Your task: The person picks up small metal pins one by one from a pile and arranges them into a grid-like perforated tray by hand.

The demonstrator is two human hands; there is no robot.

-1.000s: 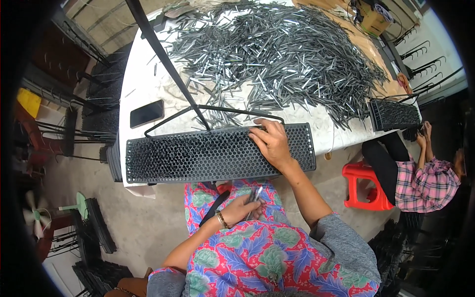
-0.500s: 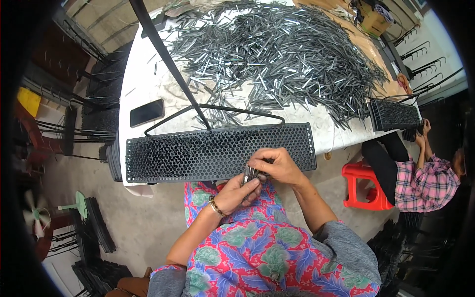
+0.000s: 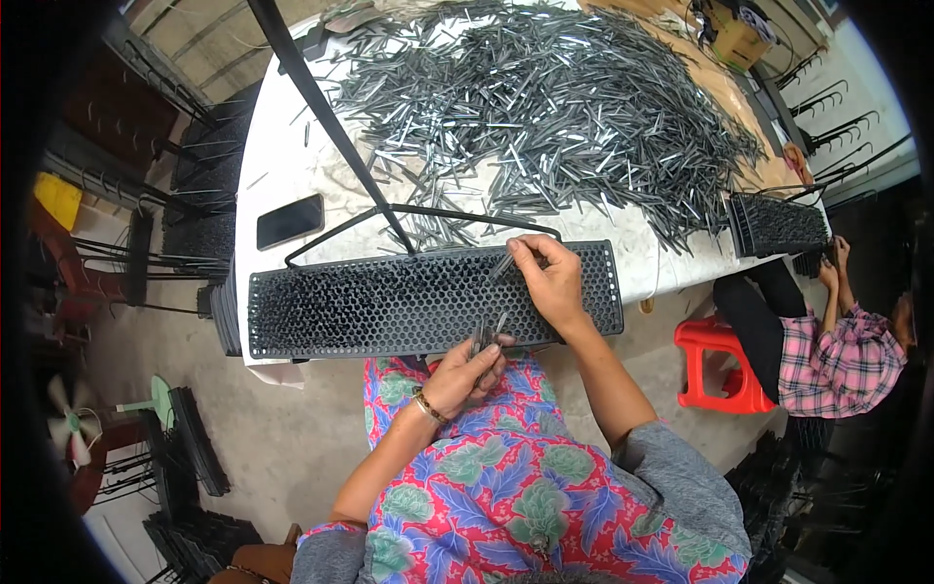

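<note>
There are one heap of strips [image 3: 574, 107], one phone [image 3: 290, 222] and one red stool [image 3: 693, 364], with one perforated panel [image 3: 418, 311] nearest

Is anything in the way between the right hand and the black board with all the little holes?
No, nothing visible does. The right hand holds a thin dark strip over the black board; whether the strip touches it, I can't tell.

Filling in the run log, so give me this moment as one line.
left hand: grips strips | right hand: pinches strip over panel | panel: fuller at left | strip pile: on table, beyond panel
</note>
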